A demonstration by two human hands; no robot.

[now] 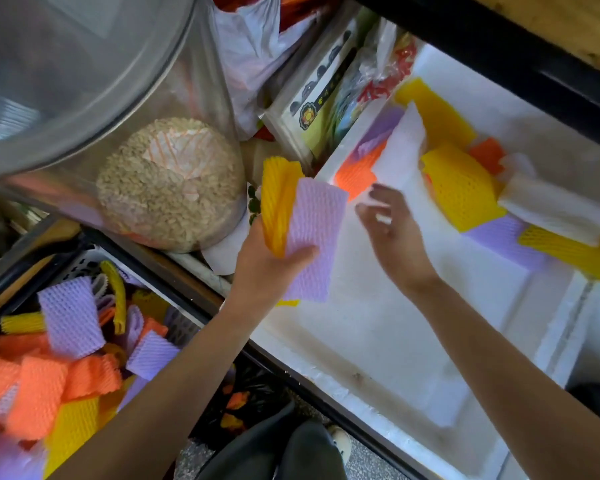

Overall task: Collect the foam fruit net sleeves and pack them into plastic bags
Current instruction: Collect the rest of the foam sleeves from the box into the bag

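Note:
My left hand (274, 268) grips a small stack of foam net sleeves: a purple sleeve (314, 233) on top and a yellow sleeve (278, 202) under it. It holds them over the left rim of a white foam box (378, 341). My right hand (392, 230) hovers over the box with fingers loosely spread, holding nothing. Farther back in the box lie more sleeves: a yellow one (461, 188), an orange one (355, 174), a purple one (499, 237) and a white sheet (400, 150).
A basket (80, 261) at lower left holds several orange, purple and yellow sleeves. A clear bag of grain (167, 188) sits behind my left hand. White plastic bags (253, 46) and packets stand at the back. A dark shelf edge (534, 64) overhangs the box.

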